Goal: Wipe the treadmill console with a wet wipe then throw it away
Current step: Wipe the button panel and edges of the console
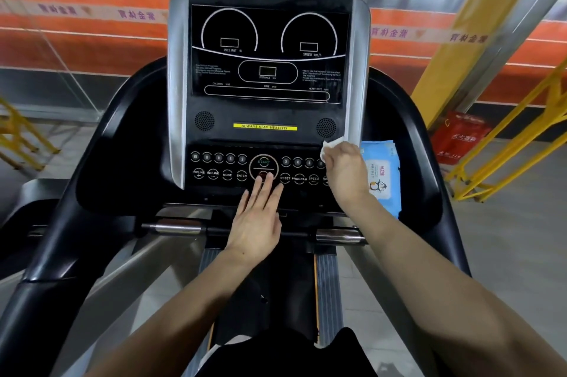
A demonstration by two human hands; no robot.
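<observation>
Two hands work at the treadmill console (pixel 267 94): the right hand (pixel 345 171) grips a wet wipe (pixel 329 146) against its buttons, the left hand (pixel 257 217) rests flat, fingers straight.

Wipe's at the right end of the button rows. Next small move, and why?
Probably sweep the wet wipe leftward along the button panel: the right hand holds it at the right edge, and the left hand rests open near the start button.

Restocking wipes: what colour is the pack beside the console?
Blue, white label, in the head view: wipe pack.
</observation>
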